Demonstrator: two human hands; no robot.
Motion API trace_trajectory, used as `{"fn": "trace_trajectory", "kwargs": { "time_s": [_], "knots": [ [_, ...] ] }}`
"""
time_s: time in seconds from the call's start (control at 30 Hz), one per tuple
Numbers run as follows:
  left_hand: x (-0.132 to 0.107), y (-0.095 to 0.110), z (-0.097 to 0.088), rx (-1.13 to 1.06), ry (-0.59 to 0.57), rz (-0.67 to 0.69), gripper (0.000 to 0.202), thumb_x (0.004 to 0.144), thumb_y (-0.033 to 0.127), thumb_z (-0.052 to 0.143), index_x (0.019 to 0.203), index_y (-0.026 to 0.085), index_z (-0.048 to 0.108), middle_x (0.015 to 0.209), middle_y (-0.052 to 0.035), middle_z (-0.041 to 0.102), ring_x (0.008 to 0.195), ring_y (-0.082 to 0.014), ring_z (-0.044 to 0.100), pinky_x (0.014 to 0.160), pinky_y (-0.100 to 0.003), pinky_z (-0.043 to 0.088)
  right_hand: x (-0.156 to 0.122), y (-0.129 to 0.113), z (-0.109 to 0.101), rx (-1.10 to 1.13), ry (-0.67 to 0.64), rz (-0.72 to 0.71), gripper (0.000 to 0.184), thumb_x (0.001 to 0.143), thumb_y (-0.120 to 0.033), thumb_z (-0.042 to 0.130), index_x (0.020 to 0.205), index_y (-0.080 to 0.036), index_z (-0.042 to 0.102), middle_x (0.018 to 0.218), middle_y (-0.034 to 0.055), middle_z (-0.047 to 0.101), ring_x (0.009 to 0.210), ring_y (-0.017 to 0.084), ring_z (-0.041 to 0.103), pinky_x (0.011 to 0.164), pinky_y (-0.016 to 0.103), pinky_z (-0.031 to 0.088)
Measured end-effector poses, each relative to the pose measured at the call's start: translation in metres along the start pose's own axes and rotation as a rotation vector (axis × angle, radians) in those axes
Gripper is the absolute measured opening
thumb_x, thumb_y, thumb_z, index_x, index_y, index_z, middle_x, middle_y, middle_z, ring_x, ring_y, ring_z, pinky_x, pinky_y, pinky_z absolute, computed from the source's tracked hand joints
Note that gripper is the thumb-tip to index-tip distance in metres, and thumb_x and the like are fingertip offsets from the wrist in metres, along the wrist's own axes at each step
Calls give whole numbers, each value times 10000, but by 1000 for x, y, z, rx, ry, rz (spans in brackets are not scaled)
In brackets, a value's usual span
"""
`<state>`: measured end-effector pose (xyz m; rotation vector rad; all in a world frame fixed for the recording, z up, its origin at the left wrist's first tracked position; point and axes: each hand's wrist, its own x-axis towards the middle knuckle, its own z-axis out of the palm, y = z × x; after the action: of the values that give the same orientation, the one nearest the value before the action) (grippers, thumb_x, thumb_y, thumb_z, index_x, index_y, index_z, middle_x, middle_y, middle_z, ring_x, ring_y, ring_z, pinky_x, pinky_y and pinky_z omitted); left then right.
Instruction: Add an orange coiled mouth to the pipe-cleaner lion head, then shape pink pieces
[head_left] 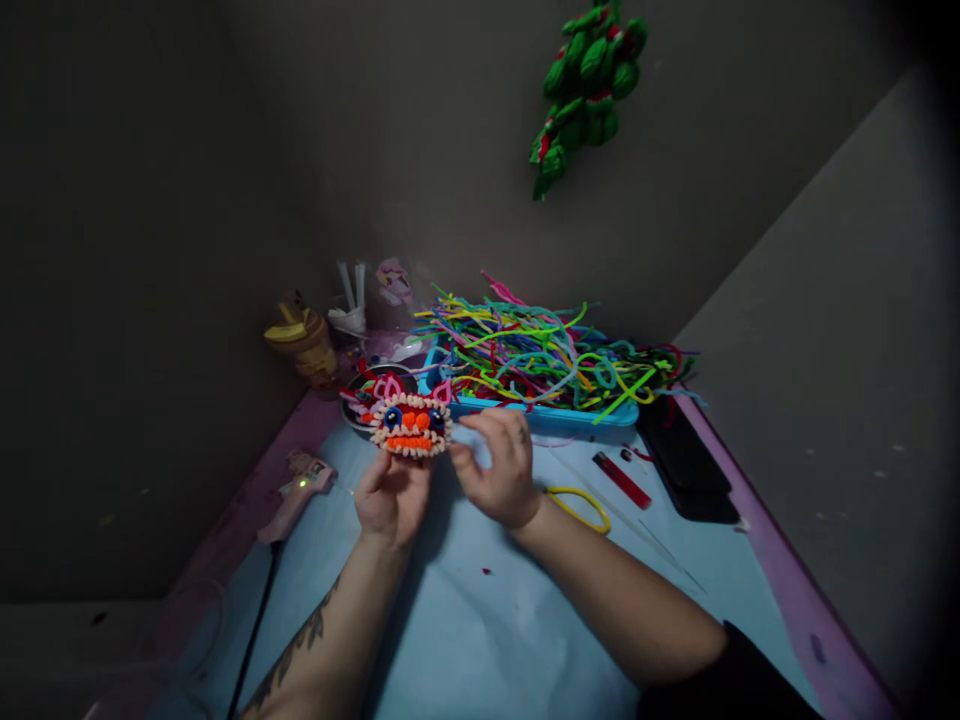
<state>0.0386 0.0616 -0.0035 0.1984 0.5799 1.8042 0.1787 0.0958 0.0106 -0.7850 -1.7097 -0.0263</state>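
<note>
My left hand [394, 497] is closed around the underside of a fuzzy pipe-cleaner animal head [411, 428], holding it up above the blue table cover. The head has a pale looped border, pink ears, dark blue eyes, and an orange nose and mouth. At its right edge is my right hand [496, 465], with thumb and forefinger apart and the other fingers curled. Whether those fingertips touch the head I cannot make out. Partly hidden behind the head is a round dish [360, 385] with red and pink pieces.
A blue tray [555, 412] heaped with coloured pipe cleaners [525, 345] stands at the back. On the left lies a pink glue gun [296, 498], its light on, with a black cord. Yellow-handled scissors [581, 505], a red lighter [622, 480] and a black phone [686, 465] lie right.
</note>
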Motion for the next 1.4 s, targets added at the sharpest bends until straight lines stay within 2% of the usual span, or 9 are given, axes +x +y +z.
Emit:
{"fn": "trace_trajectory", "kwargs": {
  "time_s": [0.17, 0.23, 0.43, 0.53, 0.63, 0.73, 0.9, 1.2, 1.4],
  "knots": [
    [4, 3, 0, 21, -6, -32, 438, 846, 114, 486, 1260, 172, 618, 1065, -106, 757, 992, -231, 710, 866, -343, 564, 21, 20, -4, 193, -21, 434, 135, 847, -249, 584, 971, -199, 601, 930, 62, 617, 875, 212, 588, 807, 378, 492],
    [2, 1, 1, 47, -43, -34, 431, 856, 98, 490, 1257, 187, 620, 1073, -91, 757, 987, -217, 711, 882, -334, 558, 23, 23, -4, 255, -40, 516, 122, 836, -248, 581, 947, -202, 599, 920, 51, 616, 857, 198, 589, 795, 362, 494],
    [1, -1, 0, 60, -60, -37, 400, 883, 146, 521, 1269, 199, 612, 1118, -77, 744, 1020, -206, 699, 941, -351, 540, 18, 17, 1, 292, -97, 519, 168, 811, -221, 594, 978, -211, 576, 950, 50, 611, 903, 199, 586, 850, 376, 488],
    [2, 1, -1, 24, -48, -34, 406, 897, 190, 493, 1285, 230, 606, 1181, -81, 723, 1131, -238, 655, 952, -388, 540, 11, 12, 6, 314, -143, 515, 342, 768, -228, 640, 1092, -200, 533, 1066, 85, 586, 994, 227, 574, 898, 412, 488],
    [2, 1, 2, -14, -65, -17, 419, 893, 210, 487, 1295, 215, 601, 1249, -104, 689, 1228, -269, 592, 995, -422, 516, 4, 6, 13, 327, -226, 415, 560, 714, -247, 713, 1214, -189, 469, 1227, 136, 518, 1183, 272, 503, 1022, 462, 437],
    [0, -1, 6, -25, -85, 7, 449, 871, 206, 504, 1311, 177, 585, 1289, -126, 662, 1280, -285, 546, 1055, -448, 466, -2, 1, 17, 307, -253, 353, 632, 714, -244, 728, 1270, -201, 430, 1319, 151, 458, 1297, 277, 430, 1115, 471, 361],
    [-6, -4, 9, -7, -75, -43, 448, 852, 191, 511, 1292, 196, 596, 1297, -114, 657, 1299, -286, 526, 1068, -454, 453, -6, 1, 21, 267, -216, 413, 746, 681, -205, 730, 1329, -218, 361, 1395, 161, 392, 1357, 293, 374, 1131, 494, 342],
    [-6, -7, 8, 35, -52, -21, 450, 803, 143, 601, 1247, 216, 619, 1245, -95, 683, 1197, -259, 608, 1015, -384, 485, -8, 5, 20, 445, -332, 670, 936, 665, -255, 744, 1436, -263, 214, 1496, 150, 330, 1299, 287, 437, 1067, 494, 394],
    [-6, -8, 11, 114, -63, -13, 414, 805, 82, 643, 1195, 222, 637, 1166, -72, 715, 983, -189, 694, 883, -311, 545, 5, 15, 10, 495, -208, 681, 808, 731, -339, 694, 1412, -241, 270, 1478, 158, 354, 1285, 280, 446, 982, 456, 431]
  ]
}}
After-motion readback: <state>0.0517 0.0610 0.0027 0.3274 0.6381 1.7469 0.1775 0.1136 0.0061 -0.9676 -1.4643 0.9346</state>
